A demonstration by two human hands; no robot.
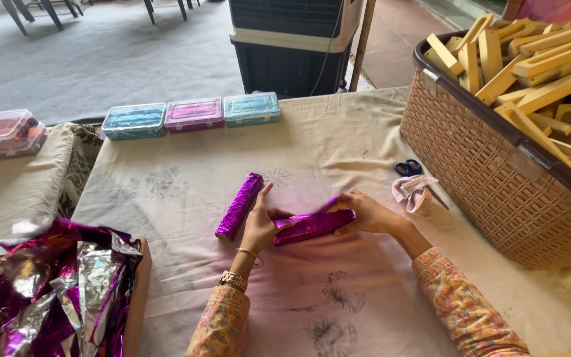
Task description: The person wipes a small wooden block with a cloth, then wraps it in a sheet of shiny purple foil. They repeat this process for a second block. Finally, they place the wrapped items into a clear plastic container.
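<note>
- Now both hands are on one long block wrapped in purple foil point(313, 226), which lies on the desk point(338, 145) near its middle, a little tilted.
- The left hand point(260, 225) presses the left end of this block, fingers bent around it, so it is closed on the foil.
- The right hand point(367, 213) grips the right end of the same block from above.
- A second wrapped purple block point(239, 205) lies just beside the left hand, on its left, and no hand holds it.
- Blue scissors point(408, 168) and a crumpled pink cloth point(412, 193) lie near the right hand.
- A woven basket point(484, 172) full of yellow wooden pieces point(543, 63) stands at the right edge.
- Three small plastic boxes point(193, 114) stand in a row at the far side.
- Loose purple and silver foil sheets point(47, 291) are piled at the lower left.
</note>
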